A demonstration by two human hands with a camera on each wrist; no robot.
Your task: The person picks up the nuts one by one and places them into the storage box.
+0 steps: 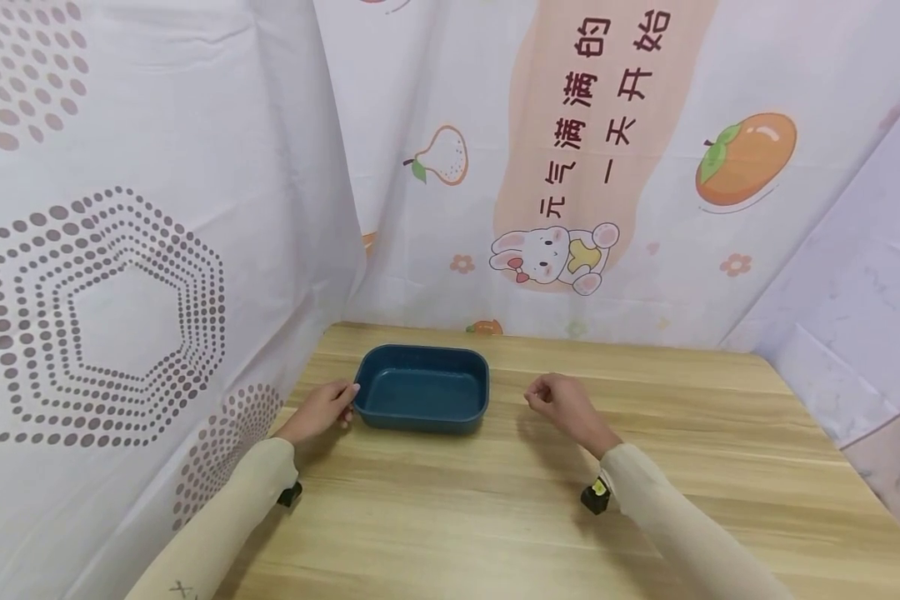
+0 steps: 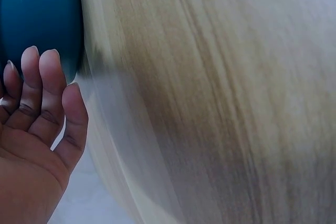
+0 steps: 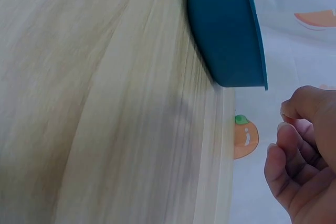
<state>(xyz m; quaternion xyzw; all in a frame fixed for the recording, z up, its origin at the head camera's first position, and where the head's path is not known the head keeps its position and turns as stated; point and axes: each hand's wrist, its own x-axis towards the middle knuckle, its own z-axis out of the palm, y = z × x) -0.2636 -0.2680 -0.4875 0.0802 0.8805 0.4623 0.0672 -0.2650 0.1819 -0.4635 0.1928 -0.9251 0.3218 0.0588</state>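
Note:
A dark blue-green rectangular plastic bin (image 1: pixel 423 392) with rounded corners and a low rim sits near the far left of the wooden table; nothing lies inside it. My left hand (image 1: pixel 322 410) is at the bin's left end, its thumb and forefinger pinching the rim. In the left wrist view the other fingers (image 2: pixel 51 77) hang loosely beside the outer wall, and the thumb is out of sight. My right hand (image 1: pixel 566 408) hovers over the table to the right of the bin, apart from it. Its fingers (image 3: pixel 289 142) are loosely curled around nothing visible.
A wooden tabletop (image 1: pixel 450 517) carries the bin. White printed cloth (image 1: pixel 292 167) hangs along its left side, and another curtain (image 1: pixel 435 75) with fruit and a rabbit hangs behind the far edge. Pale cloth (image 1: pixel 862 333) also hangs on the right.

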